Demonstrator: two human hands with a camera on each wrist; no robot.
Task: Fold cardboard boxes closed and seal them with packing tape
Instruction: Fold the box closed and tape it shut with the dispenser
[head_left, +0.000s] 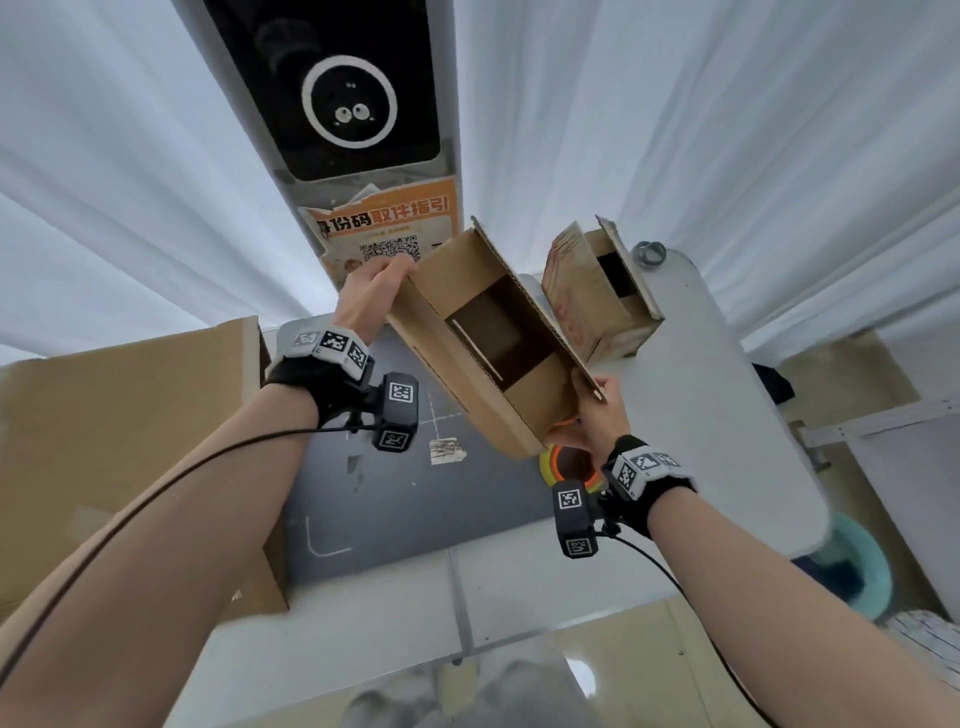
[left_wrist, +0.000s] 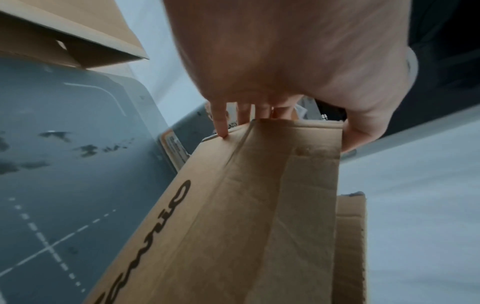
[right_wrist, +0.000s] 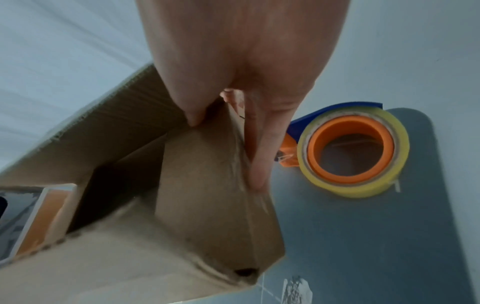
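Observation:
An open brown cardboard box (head_left: 488, 343) hangs tilted above the table, held between both hands. My left hand (head_left: 371, 296) grips its far left end, thumb on one side and fingers (left_wrist: 221, 123) on the other of the cardboard (left_wrist: 259, 205). My right hand (head_left: 597, 415) grips the near right corner, thumb inside the flap and fingers (right_wrist: 259, 156) along the outside of the box (right_wrist: 207, 185). Its flaps stand open and the inside looks dark. A roll of yellowish packing tape on an orange core (right_wrist: 353, 152) lies on the table just below my right hand, also partly seen in the head view (head_left: 558, 462).
A second open cardboard box (head_left: 597, 296) stands at the table's far right. A large cardboard box (head_left: 119, 441) stands at the left. The dark grey mat (head_left: 415, 493) covers the table (head_left: 727, 415) centre. A pillar with an orange poster (head_left: 389, 228) rises behind. A teal bin (head_left: 857, 566) sits on the floor, right.

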